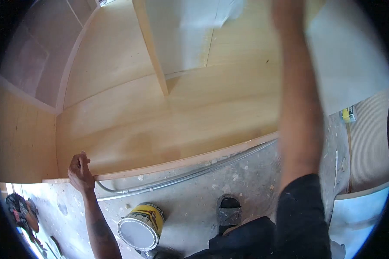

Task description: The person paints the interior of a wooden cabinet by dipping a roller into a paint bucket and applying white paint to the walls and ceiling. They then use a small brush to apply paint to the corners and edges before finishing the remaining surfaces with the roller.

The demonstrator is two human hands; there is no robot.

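Observation:
My left hand (80,172) is at the front edge (160,167) of a pale wooden cabinet, overlapping it in view. Its fingers are curled in, and whether anything is inside them is hidden. My right arm (301,103), blurred by motion, stretches up across the cabinet, and its hand lies beyond the top of the view. An upright wooden divider (151,47) rises from the cabinet's plywood panel (194,116). Left of my right arm, a whitish sheet or coating (181,34) covers part of the wood; its upper edge is smeared.
A yellow-labelled bucket (153,213) with a grey lid stands by my sandalled foot (229,211). Grey conduit (194,175) runs along the stained floor (255,172). Another person (21,211) is at lower left. A ribbed panel (369,142) and a small yellow-labelled can (348,114) are at right.

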